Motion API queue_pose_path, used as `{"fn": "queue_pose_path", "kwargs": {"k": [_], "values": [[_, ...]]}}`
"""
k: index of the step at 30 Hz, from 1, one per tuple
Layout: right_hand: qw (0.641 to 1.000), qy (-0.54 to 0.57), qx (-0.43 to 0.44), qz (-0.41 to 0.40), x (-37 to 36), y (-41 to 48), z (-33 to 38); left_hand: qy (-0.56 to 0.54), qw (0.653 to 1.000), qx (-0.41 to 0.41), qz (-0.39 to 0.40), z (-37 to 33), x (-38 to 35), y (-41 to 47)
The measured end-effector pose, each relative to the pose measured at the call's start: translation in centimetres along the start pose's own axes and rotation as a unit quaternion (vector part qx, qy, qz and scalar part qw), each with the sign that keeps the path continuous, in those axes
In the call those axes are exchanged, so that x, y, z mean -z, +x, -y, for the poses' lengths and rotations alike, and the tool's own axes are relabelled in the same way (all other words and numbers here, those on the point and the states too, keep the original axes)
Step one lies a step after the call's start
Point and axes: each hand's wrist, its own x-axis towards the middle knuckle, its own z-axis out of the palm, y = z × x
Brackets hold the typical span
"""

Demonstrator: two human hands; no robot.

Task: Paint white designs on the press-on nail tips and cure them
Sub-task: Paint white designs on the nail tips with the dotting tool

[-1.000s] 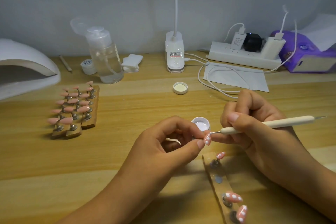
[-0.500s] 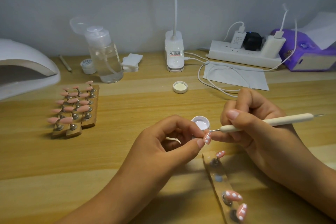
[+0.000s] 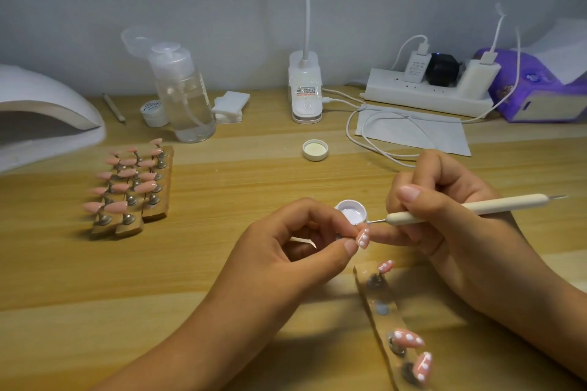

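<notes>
The left hand (image 3: 286, 251) pinches a pink nail tip (image 3: 363, 238) between thumb and forefinger, its other fingers curled underneath. The right hand (image 3: 444, 219) grips a cream dotting tool (image 3: 470, 208) like a pen, with the metal point touching the upper end of the tip. Both hands hover over the near middle of the wooden surface (image 3: 190, 263).

At the far left sits a white curing lamp (image 3: 41, 111). A purple tissue pack (image 3: 533, 89) lies at the far right, with a white power strip (image 3: 425, 95) just left of it and a sheet of paper (image 3: 413, 130) in front. A clear pump bottle (image 3: 184, 98) stands left of centre at the back, and a white lamp base (image 3: 305, 89) stands at the centre.

On the left, wooden racks (image 3: 158, 197) carry rows of plain pink tips on metal stands. A single wooden strip (image 3: 381, 311) near the right hand bears three pink tips with white dots (image 3: 408, 339).

A small pot of white paint (image 3: 351, 211) sits just behind the left fingertips. A loose white lid (image 3: 315, 150) lies farther back. The held tip shows a white line and several white dots.
</notes>
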Motion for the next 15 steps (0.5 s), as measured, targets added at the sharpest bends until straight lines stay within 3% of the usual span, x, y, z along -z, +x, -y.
{"fn": "queue_pose_path", "kwargs": {"k": [15], "values": [[0.999, -0.024, 0.006, 0.034, 0.49, -0.13, -0.27, 0.002, 1.000, -0.002, -0.001, 0.04, -0.01, 0.05]]}}
